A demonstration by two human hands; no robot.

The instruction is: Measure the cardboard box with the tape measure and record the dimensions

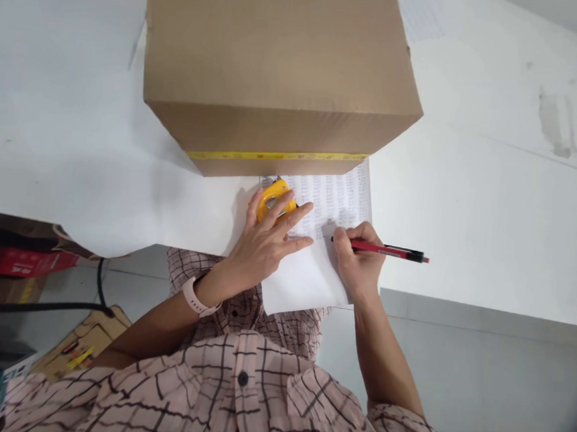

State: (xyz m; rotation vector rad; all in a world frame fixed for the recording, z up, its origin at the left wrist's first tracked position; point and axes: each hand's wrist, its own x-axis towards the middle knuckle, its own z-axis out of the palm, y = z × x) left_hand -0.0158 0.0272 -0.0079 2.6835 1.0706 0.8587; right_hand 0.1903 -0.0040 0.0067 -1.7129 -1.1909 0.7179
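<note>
Here's the white bench (pixel 473 217), running out to either side of the fingers (pixel 299 213), and on it the big cardboard box (pixel 281 49), looming just beyond their tips. Between and below the hands lies the printed sheet (pixel 296 280), its blank end reaching past the bench edge toward the body; whether the box pins the far end, can't tell. Now the left hand (pixel 261 244): palm down, fingers spread loose, probably steadying the page. The right hand (pixel 364 258) is closed in a writing grip. Under the left fingers sits the yellow tape measure (pixel 272 200), perhaps weighting the paper's edge. Slimmest, the red-and-black pen (pixel 390 251), pinched low by the right fingers, presumably for control, its point at the printed rows.
</note>
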